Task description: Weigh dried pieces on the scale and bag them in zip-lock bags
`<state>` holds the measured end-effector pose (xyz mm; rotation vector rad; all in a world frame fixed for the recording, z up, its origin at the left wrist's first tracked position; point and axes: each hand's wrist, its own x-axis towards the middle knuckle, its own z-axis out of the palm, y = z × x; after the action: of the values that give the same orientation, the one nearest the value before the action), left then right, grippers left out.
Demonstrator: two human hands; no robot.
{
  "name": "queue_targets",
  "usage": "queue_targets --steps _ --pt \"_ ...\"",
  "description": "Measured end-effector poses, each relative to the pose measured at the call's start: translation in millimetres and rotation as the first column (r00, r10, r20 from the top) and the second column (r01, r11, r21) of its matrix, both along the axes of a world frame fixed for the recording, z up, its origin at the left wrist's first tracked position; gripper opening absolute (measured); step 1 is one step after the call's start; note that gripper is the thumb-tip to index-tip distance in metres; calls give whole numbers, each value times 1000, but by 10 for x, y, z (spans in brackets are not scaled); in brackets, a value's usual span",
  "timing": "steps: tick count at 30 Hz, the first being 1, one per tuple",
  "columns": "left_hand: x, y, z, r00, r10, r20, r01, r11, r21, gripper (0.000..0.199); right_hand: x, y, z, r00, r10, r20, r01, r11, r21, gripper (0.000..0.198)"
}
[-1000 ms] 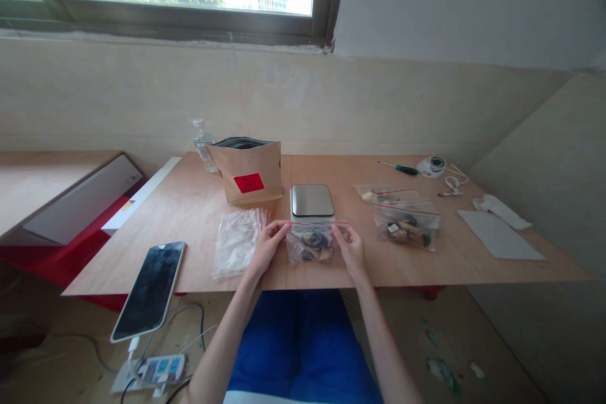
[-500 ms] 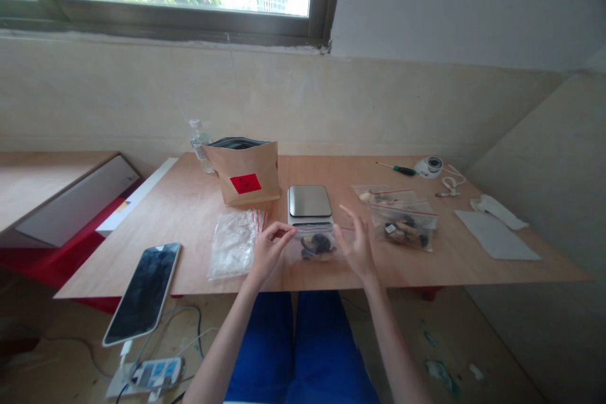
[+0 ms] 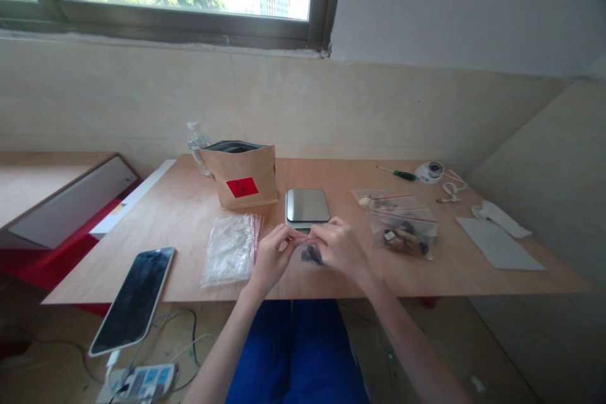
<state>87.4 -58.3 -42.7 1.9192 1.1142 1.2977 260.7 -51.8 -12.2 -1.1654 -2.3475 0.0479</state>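
Observation:
Near the table's front edge, a clear zip bag (image 3: 311,255) with dark dried pieces in it hangs below my fingers. My left hand (image 3: 274,251) pinches the bag's top edge, thumb against forefinger. Right beside it, my right hand (image 3: 341,249) has its fingertips closed on the same edge and covers much of the bag. Just behind both hands stands a small digital scale (image 3: 307,206) with a bare metal plate. To the left lies a stack of clear zip bags (image 3: 231,250), flat, with red seal strips.
Filled zip bags (image 3: 406,240) lie to the right. A brown paper pouch (image 3: 241,177) stands open behind, beside a plastic bottle (image 3: 197,150). A phone (image 3: 135,300) overhangs the front left edge. A screwdriver (image 3: 403,175), small camera (image 3: 430,172) and white sheet (image 3: 499,243) are at right.
My right hand has moved left from the bag's right side, and its spread fingers have closed on the top edge beside my left hand. The view has shifted slightly.

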Motion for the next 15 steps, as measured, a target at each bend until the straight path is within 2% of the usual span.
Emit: queue_targets --steps 5,7,11,15 --pt "27 10 -58 996 84 11 -85 995 46 11 53 -22 -67 999 -36 -4 36 999 -21 16" --pt "27 13 -85 997 79 19 -80 996 30 11 95 -17 -106 999 -29 -14 28 999 -34 17" --pt "27 24 -117 997 13 75 -5 995 -96 12 118 0 -154 999 -18 -47 17 1000 -12 23" --pt "-11 33 -92 987 -25 157 58 976 -212 16 112 8 -118 999 35 -38 -36 999 -24 19"
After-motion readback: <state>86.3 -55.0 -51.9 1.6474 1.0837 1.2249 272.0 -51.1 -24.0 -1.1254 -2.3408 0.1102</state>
